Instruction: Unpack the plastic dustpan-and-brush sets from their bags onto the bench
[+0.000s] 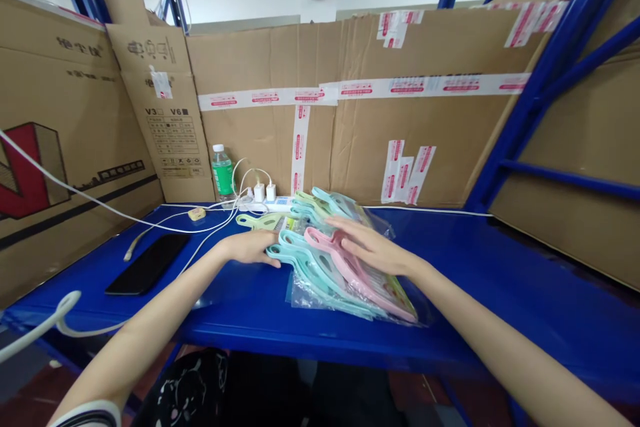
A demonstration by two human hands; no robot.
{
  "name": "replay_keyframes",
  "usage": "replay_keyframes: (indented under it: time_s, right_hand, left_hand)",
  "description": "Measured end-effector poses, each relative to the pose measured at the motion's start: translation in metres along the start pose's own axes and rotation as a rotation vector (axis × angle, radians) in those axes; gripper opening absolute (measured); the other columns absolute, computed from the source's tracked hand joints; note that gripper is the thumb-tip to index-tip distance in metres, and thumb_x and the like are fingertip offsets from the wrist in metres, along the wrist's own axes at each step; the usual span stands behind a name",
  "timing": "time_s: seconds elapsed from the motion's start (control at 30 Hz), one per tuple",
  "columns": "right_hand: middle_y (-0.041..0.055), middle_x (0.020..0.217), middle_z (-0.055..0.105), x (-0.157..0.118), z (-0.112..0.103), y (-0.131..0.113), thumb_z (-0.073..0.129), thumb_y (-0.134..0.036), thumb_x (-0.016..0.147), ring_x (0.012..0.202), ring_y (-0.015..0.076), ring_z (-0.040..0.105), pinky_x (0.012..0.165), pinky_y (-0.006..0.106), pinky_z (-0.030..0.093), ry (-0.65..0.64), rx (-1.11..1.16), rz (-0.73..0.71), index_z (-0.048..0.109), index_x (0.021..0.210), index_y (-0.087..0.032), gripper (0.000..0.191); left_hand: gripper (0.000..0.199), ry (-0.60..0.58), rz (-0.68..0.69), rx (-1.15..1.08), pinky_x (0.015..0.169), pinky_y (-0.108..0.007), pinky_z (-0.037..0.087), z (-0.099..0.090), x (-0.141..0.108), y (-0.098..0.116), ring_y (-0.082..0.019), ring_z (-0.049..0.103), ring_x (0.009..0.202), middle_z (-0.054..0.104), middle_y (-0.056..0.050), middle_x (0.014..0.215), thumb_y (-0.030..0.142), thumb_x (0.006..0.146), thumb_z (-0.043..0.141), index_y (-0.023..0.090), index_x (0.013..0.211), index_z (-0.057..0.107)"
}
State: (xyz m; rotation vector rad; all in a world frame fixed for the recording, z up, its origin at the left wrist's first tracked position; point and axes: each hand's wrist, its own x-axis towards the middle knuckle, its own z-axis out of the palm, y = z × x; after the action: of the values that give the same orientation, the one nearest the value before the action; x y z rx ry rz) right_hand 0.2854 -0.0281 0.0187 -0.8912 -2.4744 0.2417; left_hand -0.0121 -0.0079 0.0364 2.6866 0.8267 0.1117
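Note:
Several plastic-wrapped items with looped handles lie overlapping on the blue table. A pink one rests on top of light-blue ones, and green ones are behind. My left hand is at the left end of the pile, beside the light-blue handles, its fingers apart and partly hidden behind them. My right hand lies over the pile with its fingers stretched out, touching the wrapping near the pink handle.
A black phone lies on the table's left side, near white cables and a small yellowish block. A green-labelled bottle and a power strip with chargers stand at the back. Cardboard walls and blue posts surround the table.

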Motion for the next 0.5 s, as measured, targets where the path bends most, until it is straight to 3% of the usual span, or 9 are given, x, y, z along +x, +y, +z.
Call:
replay_keyframes:
  time_s: [0.1, 0.3, 0.4, 0.47, 0.5]
  right_hand:
    - [0.0066, 0.154, 0.035, -0.010, 0.005, -0.014, 0.029, -0.056, 0.098, 0.144, 0.0242, 0.023, 0.116, 0.053, 0.024, -0.077, 0.037, -0.011, 0.036, 0.148, -0.025, 0.059]
    - [0.0035, 0.155, 0.029, -0.038, -0.002, -0.018, 0.032, -0.051, 0.099, 0.142, 0.0260, 0.024, 0.115, 0.051, 0.025, -0.061, 0.010, 0.107, 0.033, 0.150, -0.027, 0.057]
    - [0.0023, 0.155, 0.030, -0.051, -0.005, -0.011, 0.035, -0.050, 0.098, 0.140, 0.0279, 0.028, 0.113, 0.053, 0.028, -0.051, -0.051, 0.158, 0.032, 0.150, -0.029, 0.056]
    - [0.0022, 0.153, 0.033, -0.056, -0.008, -0.013, 0.036, -0.048, 0.098, 0.139, 0.0290, 0.031, 0.111, 0.053, 0.033, -0.019, -0.099, 0.159, 0.033, 0.150, -0.030, 0.055]
    - [0.0019, 0.153, 0.035, -0.058, -0.010, -0.017, 0.036, -0.047, 0.098, 0.138, 0.0294, 0.033, 0.110, 0.053, 0.035, 0.010, -0.122, 0.136, 0.033, 0.150, -0.031, 0.054]
  left_hand:
    - [0.025, 0.003, 0.006, -0.005, 0.099, -0.032, 0.041, 0.000, 0.001, 0.004, -0.023, 0.056, 0.115, 0.063, -0.006, 0.122, 0.025, 0.084, 0.064, 0.020, 0.109, 0.063]
    - [0.025, 0.023, -0.039, 0.097, 0.099, -0.035, 0.043, 0.016, 0.020, 0.022, -0.026, 0.057, 0.110, 0.055, -0.009, 0.114, 0.027, 0.085, 0.065, 0.017, 0.108, 0.061]
    - [0.045, 0.189, -0.168, 0.112, 0.097, -0.040, 0.046, 0.034, 0.022, 0.041, -0.028, 0.058, 0.109, 0.050, -0.014, 0.122, 0.021, 0.082, 0.067, 0.015, 0.123, 0.051]
    - [0.057, 0.340, -0.232, 0.125, 0.100, -0.044, 0.045, 0.044, 0.003, 0.060, -0.030, 0.055, 0.116, 0.045, -0.016, 0.131, 0.014, 0.081, 0.063, 0.017, 0.134, 0.041]
    - [0.054, 0.420, -0.245, 0.132, 0.100, -0.044, 0.045, 0.047, -0.014, 0.070, -0.030, 0.053, 0.119, 0.045, -0.016, 0.133, 0.013, 0.084, 0.058, 0.019, 0.134, 0.041]
